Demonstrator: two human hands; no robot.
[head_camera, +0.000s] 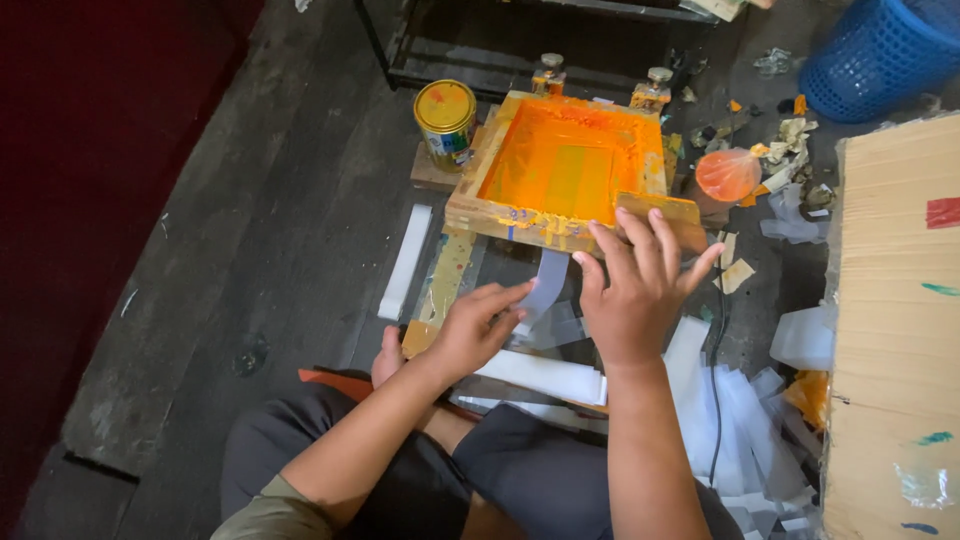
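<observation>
One wooden screen frame (560, 165) sits tilted up on the dark floor (270, 220), its mesh flooded with orange ink. The right hand (635, 290) grips the frame's near edge, fingers spread over the wood. The left hand (480, 325) pinches a pale plastic strip (545, 285) lying just under the raised frame. One yellow-lidded tin (446, 122) stands closed beside the frame, so its contents are hidden. One tied bag of orange ink (728, 175) lies on the other side. One blue basket (880, 55) is at the corner; can't tell what's inside. A stack of white strips (545, 378) rests near the knees.
</observation>
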